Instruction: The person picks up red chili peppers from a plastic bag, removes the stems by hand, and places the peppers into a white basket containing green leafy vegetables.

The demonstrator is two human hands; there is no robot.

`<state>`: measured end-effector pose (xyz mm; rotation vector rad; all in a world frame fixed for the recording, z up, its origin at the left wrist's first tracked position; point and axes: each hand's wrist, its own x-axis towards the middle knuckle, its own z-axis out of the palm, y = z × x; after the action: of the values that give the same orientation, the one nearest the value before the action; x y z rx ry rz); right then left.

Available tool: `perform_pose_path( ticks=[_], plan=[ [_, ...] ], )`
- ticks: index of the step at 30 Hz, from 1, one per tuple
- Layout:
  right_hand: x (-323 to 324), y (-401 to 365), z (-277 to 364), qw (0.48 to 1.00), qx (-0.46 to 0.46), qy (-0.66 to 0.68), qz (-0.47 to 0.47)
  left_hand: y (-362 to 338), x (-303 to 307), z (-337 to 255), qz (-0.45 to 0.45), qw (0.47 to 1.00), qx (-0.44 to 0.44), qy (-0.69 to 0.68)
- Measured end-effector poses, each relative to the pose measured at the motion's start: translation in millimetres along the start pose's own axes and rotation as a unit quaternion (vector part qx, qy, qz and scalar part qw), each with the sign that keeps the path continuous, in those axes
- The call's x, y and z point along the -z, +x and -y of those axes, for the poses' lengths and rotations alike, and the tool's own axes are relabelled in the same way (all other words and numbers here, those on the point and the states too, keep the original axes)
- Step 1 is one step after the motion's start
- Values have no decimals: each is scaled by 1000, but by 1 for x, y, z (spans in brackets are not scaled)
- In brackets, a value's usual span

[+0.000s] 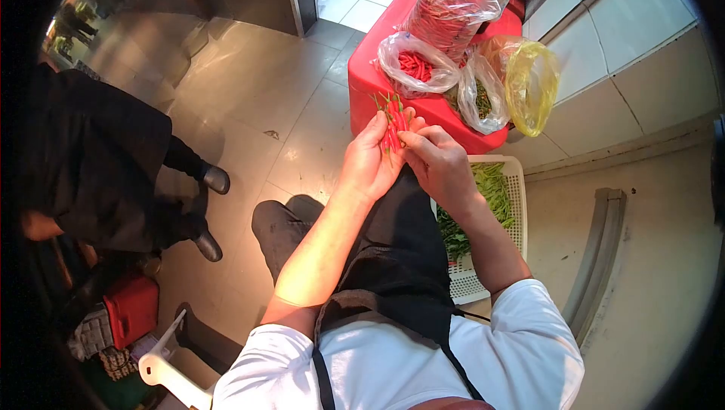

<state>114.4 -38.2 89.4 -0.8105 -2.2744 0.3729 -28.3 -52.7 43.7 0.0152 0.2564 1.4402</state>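
Several thin red chili peppers (pixel 393 124) with green stems lie in my left hand (pixel 370 155), which is closed around them with the thumb on the left side. The stems point mostly away from me. My right hand (pixel 439 159) is closed in a pinch at the right edge of the bunch, its fingertips on a red chili; the exact spot is partly hidden by the fingers. Just beyond my hands, an open clear plastic bag (pixel 385 49) of red chilies rests on a red stool-like stand (pixel 364 78).
Behind it stands a larger clear bag of chilies (pixel 445 21), with a yellow plastic bag (pixel 532 85) to the right. A white basket (pixel 516 183) of green vegetables sits by my right leg. At left is another person in dark clothes (pixel 98 153); a tiled wall (pixel 642 93) is at right.
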Motion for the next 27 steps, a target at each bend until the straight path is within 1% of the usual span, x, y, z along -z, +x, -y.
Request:
perform_pose_path(
  ticks=[4,8,11,12,13,15,16,19,22,25,27],
  plan=[
    [0,3,0,999,5,18,-40,2,-6,1,-18,1000,-13,-10],
    [1,3,-6,996,6,33,-80,2,-11,1,-9,1000,-19,14],
    [17,7,7,984,-126,106,-65,1,-11,4,-6,998,-4,56],
    [16,9,0,989,-94,68,-91,0,-9,4,1,997,6,74],
    [18,11,-3,988,-106,63,-88,-1,-7,4,8,996,16,91],
    [22,14,-5,987,-129,53,-82,-4,-8,9,-10,991,12,132],
    [25,15,-3,986,-140,67,-64,-6,-9,11,-18,988,11,152],
    [9,7,-8,966,-187,168,-54,-5,-8,18,-20,979,-27,199],
    [1,2,-14,970,-190,140,-58,-7,-6,20,1,972,-43,231],
    [-6,-1,-18,927,-283,241,-45,-10,-14,19,-18,967,-39,249],
    [-10,0,-17,910,-286,296,-54,-8,-5,17,-12,964,-47,262]
  ],
)
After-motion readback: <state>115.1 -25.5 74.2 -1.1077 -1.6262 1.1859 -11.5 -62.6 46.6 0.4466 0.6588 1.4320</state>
